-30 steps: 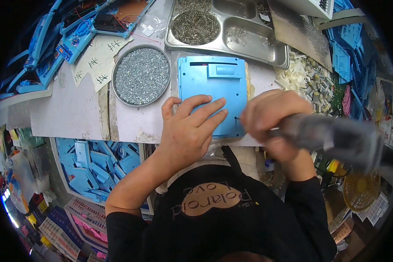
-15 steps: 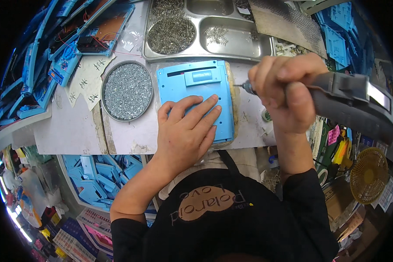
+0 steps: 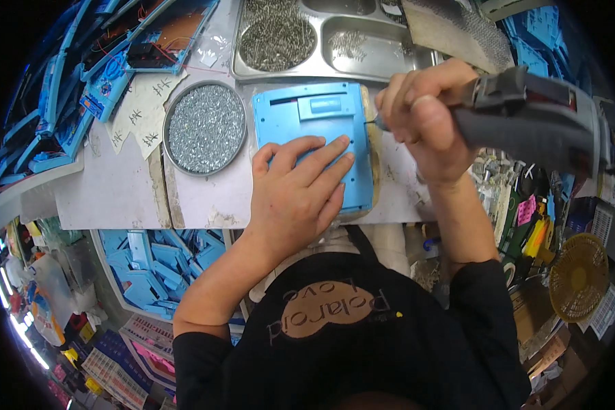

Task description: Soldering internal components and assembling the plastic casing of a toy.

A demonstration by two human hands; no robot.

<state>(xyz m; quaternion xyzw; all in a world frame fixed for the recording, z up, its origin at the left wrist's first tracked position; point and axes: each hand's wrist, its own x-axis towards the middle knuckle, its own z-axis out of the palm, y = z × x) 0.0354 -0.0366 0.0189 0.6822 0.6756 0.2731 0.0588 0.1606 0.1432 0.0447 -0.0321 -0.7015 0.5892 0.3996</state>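
Note:
A blue plastic casing (image 3: 321, 111) with a slot and a raised battery-cover-like block lies on a worn pad on the table. My left hand (image 3: 297, 181) rests on it, palm down, its fingers spread over the lower half. To the right, my right hand (image 3: 427, 116) is wrapped round a dark grey power screwdriver (image 3: 526, 126), held sideways. The driver's thin bit points left, at the casing's right edge; whether it touches cannot be made out. A round metal dish (image 3: 206, 128) full of small silvery screws stands left of the casing.
Behind the casing is a steel compartment tray (image 3: 328, 68) with small metal parts. Blue shells with wiring (image 3: 109, 89) pile up at the far left. A bin of blue plastic parts (image 3: 160, 270) sits below the table's front edge. A yellow-brown basket (image 3: 578, 277) is at the right.
My right hand and the screwdriver have moved left, bringing the bit nearer the casing's right edge. My left hand stays on the casing. The whole view has shifted slightly.

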